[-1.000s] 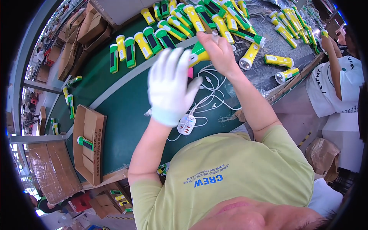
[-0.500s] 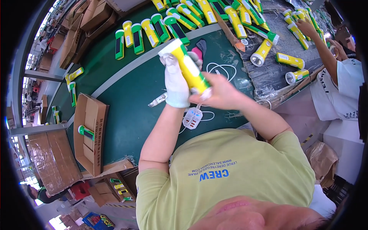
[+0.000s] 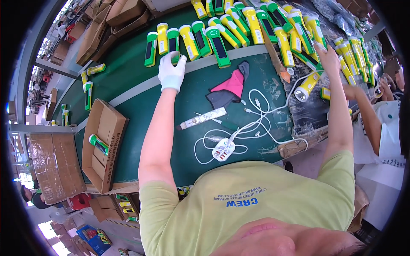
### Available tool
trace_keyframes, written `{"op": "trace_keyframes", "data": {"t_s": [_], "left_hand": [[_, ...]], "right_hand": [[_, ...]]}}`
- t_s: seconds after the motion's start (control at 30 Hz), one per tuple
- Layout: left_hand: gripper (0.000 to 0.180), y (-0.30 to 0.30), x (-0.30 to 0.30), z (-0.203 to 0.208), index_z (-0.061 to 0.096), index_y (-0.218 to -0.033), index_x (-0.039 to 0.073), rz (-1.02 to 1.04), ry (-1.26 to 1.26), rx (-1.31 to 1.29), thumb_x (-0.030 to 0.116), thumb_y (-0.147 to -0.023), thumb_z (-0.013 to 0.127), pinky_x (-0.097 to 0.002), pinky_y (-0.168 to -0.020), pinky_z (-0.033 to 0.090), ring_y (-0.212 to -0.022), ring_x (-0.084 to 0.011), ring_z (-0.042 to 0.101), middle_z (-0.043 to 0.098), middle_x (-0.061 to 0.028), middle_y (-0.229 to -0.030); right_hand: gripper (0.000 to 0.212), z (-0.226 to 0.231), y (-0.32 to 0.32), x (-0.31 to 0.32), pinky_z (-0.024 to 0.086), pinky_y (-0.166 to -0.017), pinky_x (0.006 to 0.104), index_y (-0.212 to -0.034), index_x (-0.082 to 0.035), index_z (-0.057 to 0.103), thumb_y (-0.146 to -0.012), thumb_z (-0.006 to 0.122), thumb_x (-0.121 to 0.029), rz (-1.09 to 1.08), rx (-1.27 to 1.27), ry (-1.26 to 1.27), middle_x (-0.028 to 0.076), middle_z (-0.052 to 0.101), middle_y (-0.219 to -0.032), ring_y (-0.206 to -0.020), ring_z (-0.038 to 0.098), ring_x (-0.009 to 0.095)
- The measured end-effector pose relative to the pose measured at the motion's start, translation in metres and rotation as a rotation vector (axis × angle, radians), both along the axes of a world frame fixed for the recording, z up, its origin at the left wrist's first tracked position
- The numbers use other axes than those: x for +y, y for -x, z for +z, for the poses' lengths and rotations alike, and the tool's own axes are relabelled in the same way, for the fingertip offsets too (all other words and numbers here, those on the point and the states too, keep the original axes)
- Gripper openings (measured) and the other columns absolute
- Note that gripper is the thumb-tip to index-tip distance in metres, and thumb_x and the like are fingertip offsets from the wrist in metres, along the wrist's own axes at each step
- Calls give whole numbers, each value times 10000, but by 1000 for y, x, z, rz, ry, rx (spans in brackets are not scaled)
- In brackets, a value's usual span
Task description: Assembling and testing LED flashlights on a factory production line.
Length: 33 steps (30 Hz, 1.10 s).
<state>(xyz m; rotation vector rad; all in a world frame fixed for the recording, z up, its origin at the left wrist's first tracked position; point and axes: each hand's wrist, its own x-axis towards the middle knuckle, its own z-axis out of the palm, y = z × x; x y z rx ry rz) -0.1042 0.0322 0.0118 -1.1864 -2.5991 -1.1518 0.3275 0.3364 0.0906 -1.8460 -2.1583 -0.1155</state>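
Note:
My left hand (image 3: 172, 71), in a white glove, is open at the near end of a row of yellow and green flashlights. Its curved fingertips and thumb stand apart, close to the lower end of a green flashlight (image 3: 173, 39) with a dark panel. Far to the right, my bare right hand (image 3: 329, 59) reaches into a crowded group of flashlights. Its fingers are closed on the lower end of a yellow flashlight (image 3: 316, 30). Beside that forearm, a yellow flashlight (image 3: 306, 86) lies with its lens facing me.
On the green table (image 3: 179, 141) are a pink and grey cloth (image 3: 232, 87), a whitish wrapped tool (image 3: 205, 118) and a white power strip (image 3: 223, 149) with looping cables. A cardboard tray (image 3: 115, 149) holding one flashlight stands at left. A co-worker's arm (image 3: 367, 111) is at right.
Both hands held one yellow and green flashlight in front of me. They have since parted: the left moved to the flashlight row, the right out to the far-right group. The view shifted slightly.

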Motion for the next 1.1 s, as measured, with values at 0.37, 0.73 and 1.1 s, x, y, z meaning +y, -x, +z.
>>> {"op": "trace_keyframes", "data": {"t_s": [0.37, 0.73, 1.1], "left_hand": [[341, 34, -24, 9, 522, -1170, 71, -66, -860, -1623, 346, -972, 492, -222, -513, 425, -687, -159, 566, 629, -113, -959], [226, -108, -106, 116, 667, -1034, -14, -711, -384, -255, 83, -845, 589, -267, -755, 435, -815, -138, 539, 616, -105, -990], [737, -49, -129, 64, 447, -1323, -10, -147, -948, -1263, 616, -933, 425, -346, -807, 486, -912, -238, 585, 582, -181, -1146]], "right_hand": [[389, 5, -17, -79, 335, -497, 277, -665, 12, 583, -821, 752, -301, 306, 481, -108, 26, 454, -542, -526, 407, 100], [609, 13, 110, -242, 504, -697, 250, -1269, 33, 529, -934, 522, -475, 1018, 1420, 759, 121, 662, -967, -831, 637, 141], [301, 42, 92, -218, 387, -458, 181, -900, -7, 703, -826, 749, -296, 723, 1195, 496, 0, 631, -775, -612, 546, 49]]}}
